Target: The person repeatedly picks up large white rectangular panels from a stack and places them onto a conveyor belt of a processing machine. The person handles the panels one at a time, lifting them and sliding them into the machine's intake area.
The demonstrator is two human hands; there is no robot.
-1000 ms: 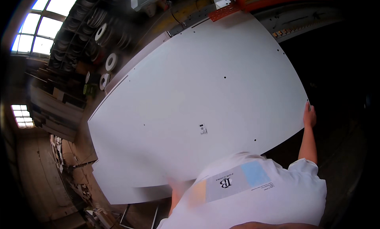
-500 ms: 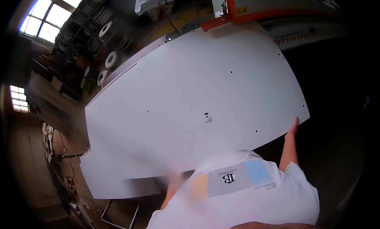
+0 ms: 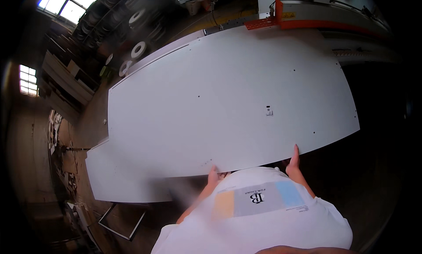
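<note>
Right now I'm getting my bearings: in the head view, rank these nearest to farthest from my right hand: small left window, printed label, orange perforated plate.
1. Printed label: on the white panel, ahead and slightly left.
2. Orange perforated plate: at the panel's far edge.
3. Small left window: in the background.

Panel (image 3: 237, 91): smooth, low-sheen, like coated board.
Sticker (image 3: 269, 111), right of centre: matt, paper-like, flat on the panel.
Shirt (image 3: 281, 227), bottom: soft matt cloth, lightly creased.
Strip (image 3: 261, 24), top right: perforated, looks like painted metal.
Stand (image 3: 114, 231), lower left: smooth thin bars, seemingly metal.
Rolls (image 3: 139, 50), upper left: smooth; material unclear.
</note>
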